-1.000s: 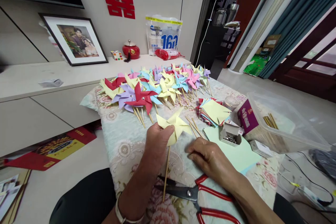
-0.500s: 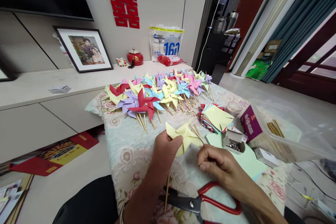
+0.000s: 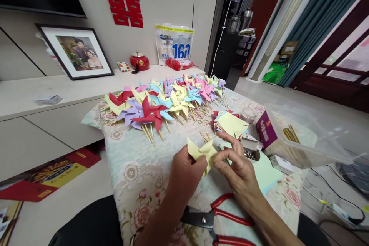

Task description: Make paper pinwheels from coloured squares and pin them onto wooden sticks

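Observation:
A pale yellow paper pinwheel [image 3: 208, 153] is held in my left hand [image 3: 184, 173], its thumb pressed on the front of the paper. My right hand [image 3: 240, 173] is at the pinwheel's right edge, thumb and index finger pinched together; whatever tiny thing they hold is hidden. Below the hands, red-handled shears [image 3: 203, 220] lie on the floral tablecloth [image 3: 161, 200]. An opened small box of metal pins [image 3: 251, 154] sits just behind my right hand, on pale green paper sheets [image 3: 266, 175].
Finished pinwheels on sticks [image 3: 178, 102] crowd the table's far side. A stack of cut coloured papers [image 3: 232, 123] lies at centre right, near a clear plastic bin [image 3: 311, 150] with sticks inside and a small white box [image 3: 281, 164]. A low cabinet [image 3: 86, 88] stands behind.
My right hand has moved up and left to the pinwheel's edge. The pinwheel has tilted in my left hand, and the stick below that hand no longer shows. The view has shifted right.

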A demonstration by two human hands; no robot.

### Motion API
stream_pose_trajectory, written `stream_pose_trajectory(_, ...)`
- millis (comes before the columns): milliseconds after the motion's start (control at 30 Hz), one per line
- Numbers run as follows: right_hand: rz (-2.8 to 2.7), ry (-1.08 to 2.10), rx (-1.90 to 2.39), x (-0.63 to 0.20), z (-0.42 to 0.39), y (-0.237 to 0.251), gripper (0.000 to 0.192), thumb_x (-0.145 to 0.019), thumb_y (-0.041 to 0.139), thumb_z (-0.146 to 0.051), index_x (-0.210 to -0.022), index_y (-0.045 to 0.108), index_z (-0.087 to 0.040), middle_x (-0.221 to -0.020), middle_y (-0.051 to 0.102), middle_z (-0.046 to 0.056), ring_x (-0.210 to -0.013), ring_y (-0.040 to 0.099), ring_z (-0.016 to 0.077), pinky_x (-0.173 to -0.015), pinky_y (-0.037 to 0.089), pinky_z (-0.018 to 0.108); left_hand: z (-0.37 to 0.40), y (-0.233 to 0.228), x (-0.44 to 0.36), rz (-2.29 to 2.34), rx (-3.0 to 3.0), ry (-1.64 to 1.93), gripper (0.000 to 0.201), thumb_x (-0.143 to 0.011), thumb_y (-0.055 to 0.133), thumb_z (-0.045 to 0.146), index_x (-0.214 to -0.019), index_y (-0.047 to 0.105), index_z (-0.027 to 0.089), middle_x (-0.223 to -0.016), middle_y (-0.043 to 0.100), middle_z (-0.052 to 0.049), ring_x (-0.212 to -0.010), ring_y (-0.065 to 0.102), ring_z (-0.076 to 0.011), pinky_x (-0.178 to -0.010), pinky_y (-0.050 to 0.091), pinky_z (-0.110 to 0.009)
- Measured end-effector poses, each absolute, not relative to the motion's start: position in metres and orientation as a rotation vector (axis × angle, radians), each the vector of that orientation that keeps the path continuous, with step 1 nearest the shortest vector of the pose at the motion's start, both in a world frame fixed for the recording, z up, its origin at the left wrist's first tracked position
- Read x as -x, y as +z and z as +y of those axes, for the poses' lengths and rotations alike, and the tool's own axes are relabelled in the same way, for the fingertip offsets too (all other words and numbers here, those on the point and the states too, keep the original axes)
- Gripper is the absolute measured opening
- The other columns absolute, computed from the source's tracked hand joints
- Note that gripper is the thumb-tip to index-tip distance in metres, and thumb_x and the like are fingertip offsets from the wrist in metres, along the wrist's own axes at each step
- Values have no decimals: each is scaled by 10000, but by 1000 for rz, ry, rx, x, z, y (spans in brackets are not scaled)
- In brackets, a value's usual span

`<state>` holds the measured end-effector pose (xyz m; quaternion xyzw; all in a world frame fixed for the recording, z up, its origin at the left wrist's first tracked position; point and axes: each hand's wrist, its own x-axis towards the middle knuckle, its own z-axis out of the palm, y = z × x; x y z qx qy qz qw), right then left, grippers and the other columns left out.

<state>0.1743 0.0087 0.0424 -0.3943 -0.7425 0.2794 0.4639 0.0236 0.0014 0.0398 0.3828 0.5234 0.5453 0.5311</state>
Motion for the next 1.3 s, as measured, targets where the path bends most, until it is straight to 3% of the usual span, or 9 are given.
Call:
stream_pose_trajectory(433, -1703, 849, 989, -172, 11, 40, 130, -923, 637, -270, -809, 694, -249, -1456, 480, 55, -1423, 337, 283, -1141, 246, 467, -4, 36, -32, 1253, -1000, 1320, 131, -698, 632, 246, -797, 604, 165, -632, 575, 38, -597, 529, -139, -555, 416, -244)
stream_pose_trajectory(900, -1681, 881, 1003, -171, 11, 37, 138, -918, 649, -296, -790, 688, -263, -1421, 506, 32, -1384, 387, 277, -1108, 272, 452, -6, 36, -32, 1351, -1085, 1319, 122, -727, 613, 266, -803, 593, 171, -663, 600, 18, -590, 504, -137, -540, 397, -246)
stream_pose_trajectory(1300, -1507, 1219, 1012, -173, 13, 38, 191, -860, 707, -408, -773, 720, -239, -1422, 504, 73, -1413, 360, 319, -1159, 220, 488, -7, 42, -31, 1441, -1189, 1295, 71, -708, 605, 242, -728, 574, 181, -609, 587, 30, -553, 488, -129, -517, 382, -234)
